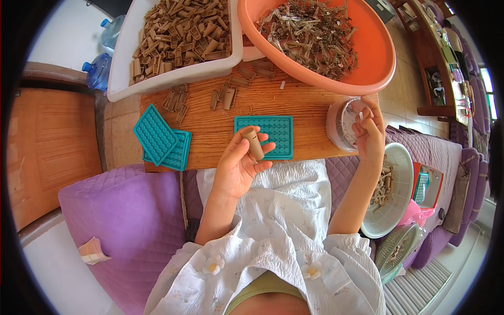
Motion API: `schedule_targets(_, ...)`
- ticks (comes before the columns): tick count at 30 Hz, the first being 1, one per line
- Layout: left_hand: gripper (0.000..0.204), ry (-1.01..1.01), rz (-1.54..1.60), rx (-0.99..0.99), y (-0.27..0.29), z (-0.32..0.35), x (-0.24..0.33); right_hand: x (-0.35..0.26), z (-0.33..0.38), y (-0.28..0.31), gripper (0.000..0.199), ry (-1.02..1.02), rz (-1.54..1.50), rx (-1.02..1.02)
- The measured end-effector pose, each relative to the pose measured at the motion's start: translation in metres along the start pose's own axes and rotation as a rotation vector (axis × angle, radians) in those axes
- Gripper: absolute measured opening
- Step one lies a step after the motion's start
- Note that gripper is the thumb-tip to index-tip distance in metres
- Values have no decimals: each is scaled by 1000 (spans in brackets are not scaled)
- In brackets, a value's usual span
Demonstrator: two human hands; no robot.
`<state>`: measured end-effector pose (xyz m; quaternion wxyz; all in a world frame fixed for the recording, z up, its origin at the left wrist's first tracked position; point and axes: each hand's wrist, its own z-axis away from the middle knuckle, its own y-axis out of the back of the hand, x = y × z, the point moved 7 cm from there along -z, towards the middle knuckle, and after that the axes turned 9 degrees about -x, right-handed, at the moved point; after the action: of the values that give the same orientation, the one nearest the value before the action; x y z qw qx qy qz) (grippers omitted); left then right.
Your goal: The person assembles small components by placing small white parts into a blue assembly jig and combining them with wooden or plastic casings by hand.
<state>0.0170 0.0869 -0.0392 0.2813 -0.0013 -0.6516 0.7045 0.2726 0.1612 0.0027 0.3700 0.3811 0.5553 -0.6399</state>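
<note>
My left hand (pixel 234 167) is closed around a tan half-round plastic casing (pixel 254 145), held tilted above a teal tray (pixel 283 151) with rows of round dimples. At the right, my right hand (pixel 370 128) pinches a small white piece (pixel 361 115) over the rim of a round, clear tub (pixel 334 122). Pale contents show inside the tub, too indistinct to name. Two more teal trays (pixel 156 135) overlap each other at the table's left edge. Several loose tan casings (pixel 229 98) lie on the wood beyond the trays, near a thin rubber band (pixel 268 96).
A white bin (pixel 237 52) heaped with tan casings stands at the far left, beside an orange basin (pixel 382 55) of tangled, stringy brown parts. On the quilted seat to my right are a pale green basin (pixel 401 210) and a red box (pixel 436 191). The wooden table (pixel 210 149) lies before me.
</note>
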Motion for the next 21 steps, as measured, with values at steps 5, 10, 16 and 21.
schedule_targets(5,26,128,577,-46,-5,-2,-5,17,2,-10,16,-96,93,-139)
schedule_targets(10,25,143,809,-118,-11,0,-3,31,7,-46,11,-76,231,-229)
schedule_targets(16,29,85,571,-44,-4,1,-1,45,23,-105,9,-100,237,-386)
schedule_targets(21,33,94,274,50,3,6,-3,58,34,-147,6,-74,148,-559)
